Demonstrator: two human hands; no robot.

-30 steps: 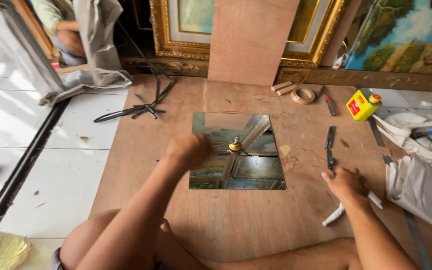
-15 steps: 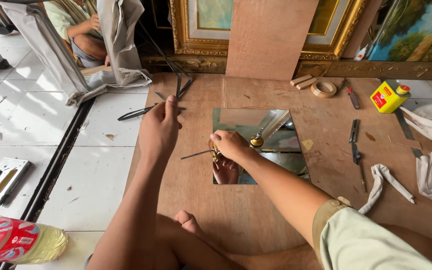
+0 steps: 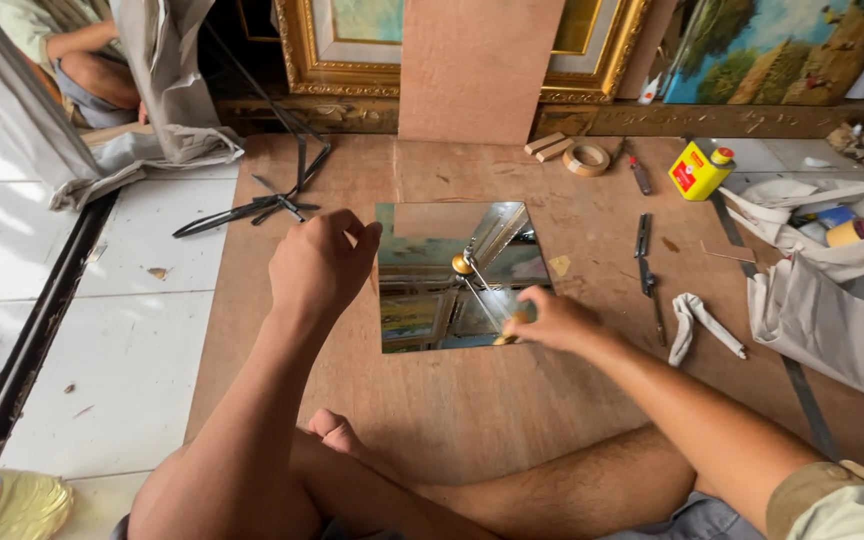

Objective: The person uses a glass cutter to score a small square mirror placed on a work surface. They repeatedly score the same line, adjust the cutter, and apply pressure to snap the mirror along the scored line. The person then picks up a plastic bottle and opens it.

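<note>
left hand [image 3: 320, 268]: fingers curled at mirror [image 3: 452, 320] edge, grip unclear | right hand [image 3: 552, 320]: fingers pinching brass tool [image 3: 482, 290]

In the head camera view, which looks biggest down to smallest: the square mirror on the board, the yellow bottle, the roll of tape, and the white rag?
1. Square mirror, by far the largest.
2. White rag.
3. Yellow bottle, looking close to the rag in size, so that order is unsure.
4. Roll of tape, smallest, though it lies farthest from the camera.

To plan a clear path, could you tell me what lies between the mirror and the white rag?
In the head view, a dark slim tool lies between mirror and white rag.
</note>
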